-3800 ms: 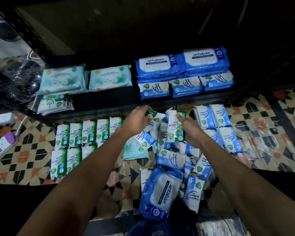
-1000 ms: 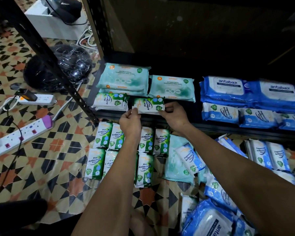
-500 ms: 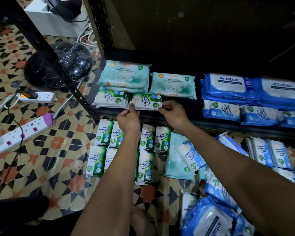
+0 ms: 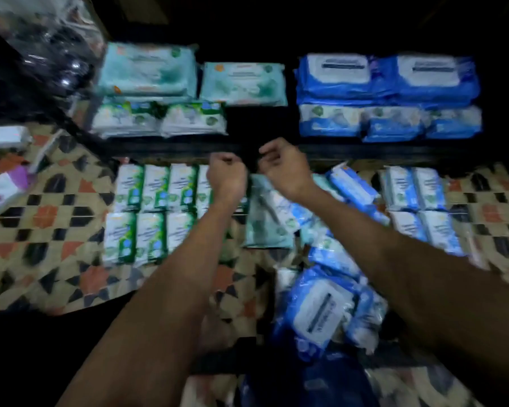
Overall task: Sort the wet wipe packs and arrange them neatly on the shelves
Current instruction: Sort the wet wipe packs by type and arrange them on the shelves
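Observation:
The view is blurred. My left hand and my right hand hover side by side just in front of the black shelf's front edge, fingers curled, holding nothing. On the shelf lie two green-and-white pack stacks, teal packs, large blue packs and small blue packs. Green packs stand in two rows on the floor below my left hand. A teal pack and a heap of blue packs lie under my right arm.
More small blue packs sit in rows on the patterned floor at the right. White power strips lie at the left. A black plastic-wrapped object stands beside the shelf's left post.
Both hands have let go of the green pack, which now lies on the shelf beside the first green stack. They have drawn back toward me, and the view has swung right.

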